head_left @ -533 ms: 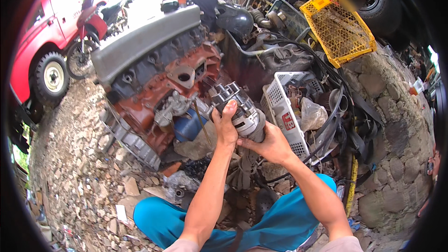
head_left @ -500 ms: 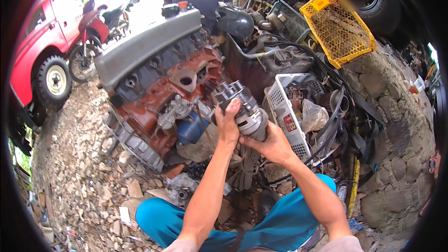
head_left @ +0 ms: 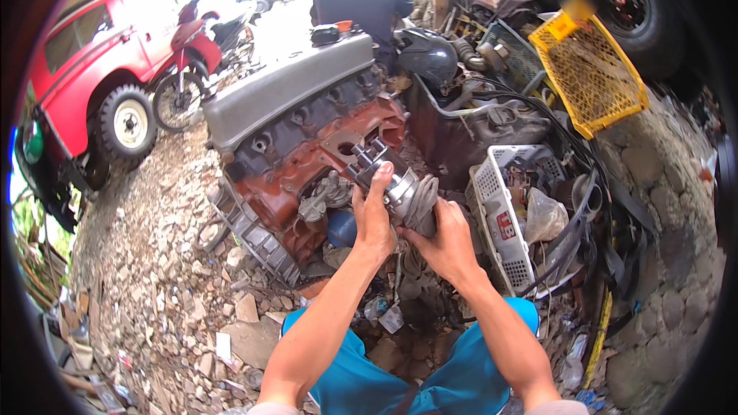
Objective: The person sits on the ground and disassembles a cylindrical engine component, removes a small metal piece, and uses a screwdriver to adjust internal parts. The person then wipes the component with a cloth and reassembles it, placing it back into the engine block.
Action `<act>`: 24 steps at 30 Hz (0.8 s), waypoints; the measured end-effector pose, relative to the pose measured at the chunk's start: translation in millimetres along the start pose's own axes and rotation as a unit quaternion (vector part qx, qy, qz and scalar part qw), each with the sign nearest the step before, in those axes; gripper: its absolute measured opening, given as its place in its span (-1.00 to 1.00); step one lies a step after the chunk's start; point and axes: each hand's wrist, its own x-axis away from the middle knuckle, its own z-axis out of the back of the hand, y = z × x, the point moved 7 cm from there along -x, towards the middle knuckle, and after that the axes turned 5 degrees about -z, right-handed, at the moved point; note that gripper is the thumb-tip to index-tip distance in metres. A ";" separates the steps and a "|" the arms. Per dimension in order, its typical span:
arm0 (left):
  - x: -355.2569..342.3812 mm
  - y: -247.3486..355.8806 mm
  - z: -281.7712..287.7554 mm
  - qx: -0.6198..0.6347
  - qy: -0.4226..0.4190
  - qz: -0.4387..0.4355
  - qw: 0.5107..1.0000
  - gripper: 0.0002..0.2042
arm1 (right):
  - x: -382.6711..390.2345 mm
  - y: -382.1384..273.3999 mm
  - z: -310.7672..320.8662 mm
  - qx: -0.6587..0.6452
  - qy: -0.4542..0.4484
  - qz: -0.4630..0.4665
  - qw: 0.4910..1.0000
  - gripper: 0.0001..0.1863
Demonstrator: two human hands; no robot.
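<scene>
In front of my chest is a silver and black cylindrical metal part that looks like a starter motor [head_left: 400,190]. My left hand [head_left: 372,219] is wrapped round its left side, with the thumb along the top. My right hand [head_left: 447,244] grips a grey rag [head_left: 420,204] bunched over the part's near right end; the rag hides that end. Just beyond the part stands a large engine block [head_left: 280,188], rusty red, with a long grey valve cover [head_left: 292,96] along its top. The part overlaps the block's side in view, and whether they touch cannot be made out.
A white plastic crate [head_left: 498,219] of parts stands at the right, with black hoses beside it. Farther back are a yellow crate [head_left: 552,69], a tyre [head_left: 649,27] and a seated person [head_left: 357,8]. Rubble [head_left: 165,261] covers the ground at left, near a motorcycle [head_left: 184,81] and red vehicle [head_left: 84,69].
The view has swung left, so the surroundings sit farther right. Both hands still hold the part, now nearer the block in view. The rag covers more of its near end.
</scene>
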 end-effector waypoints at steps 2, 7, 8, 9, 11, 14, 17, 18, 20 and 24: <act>-2.3 -7.2 12.9 0.053 0.019 0.008 0.998 -0.69 | -0.4 1.3 2.1 -0.029 -0.014 0.011 0.999 -0.54; -6.4 -18.0 26.6 0.124 0.059 0.029 0.990 -0.58 | 7.7 18.4 22.6 -0.100 0.050 -0.027 0.993 -0.76; -10.0 -16.3 24.7 0.127 0.063 0.021 0.990 -0.56 | 7.7 15.5 32.1 -0.093 0.069 -0.013 0.993 -0.77; -13.0 -16.2 24.9 0.132 0.067 0.019 0.989 -0.56 | 7.5 21.6 39.0 -0.114 0.097 0.003 0.989 -0.83; -18.8 -15.3 23.4 0.141 0.069 0.018 0.987 -0.56 | 9.8 40.8 56.1 -0.259 0.158 -0.103 0.947 -0.83; -22.9 -11.4 17.8 0.120 0.027 0.020 0.992 -0.55 | 4.2 64.9 86.3 -0.314 0.232 -0.188 0.901 -0.76; -22.8 -21.5 9.1 0.111 0.027 0.030 0.993 -0.56 | 0.7 90.5 94.9 -0.303 0.309 -0.219 0.874 -0.79; -22.5 -29.0 8.3 0.110 0.021 0.040 0.993 -0.56 | -3.2 87.7 87.6 -0.383 0.273 -0.250 0.846 -0.78; -22.5 -39.6 10.4 0.112 0.016 0.056 0.992 -0.56 | -8.8 95.6 72.7 -0.444 0.292 -0.234 0.814 -0.79; -18.0 -55.0 4.0 0.092 -0.019 0.094 0.991 -0.45 | -20.8 66.9 50.3 -0.465 0.292 -0.147 0.823 -0.74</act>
